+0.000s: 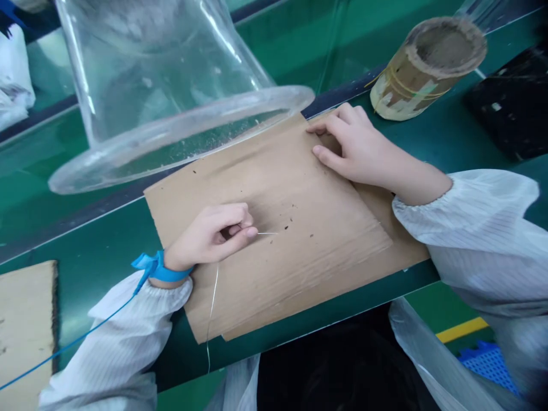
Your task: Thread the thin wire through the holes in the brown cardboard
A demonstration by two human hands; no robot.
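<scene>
Thin silver wire (268, 233) comes first: my left hand (209, 237) is curled, with thumb and fingertips pinching it. A short end pokes out to the right, and a longer length drops toward the near edge of the cardboard. Around that wrist sits a blue fabric wrist strap (165, 268), its thin blue cord (72, 342) running off to the near left, and both forearms wear white striped cleanroom sleeves (471, 240). Under my hands lies a layered brown corrugated cardboard sheet (299, 188), flecked with dark specks, on a green workbench (89, 291). My right hand (359, 151) grips nothing: it lies open, fingers spread, resting on the far right part of the cardboard. As far as I can see, the wire is joined to nothing yet, and I cannot tell where its lower end stops. Farther off, a large clear flared glass vessel (162, 74) lies tilted near the far edge of the cardboard. At far right sits a brown cardboard tube (428, 68) bound with yellow string.
</scene>
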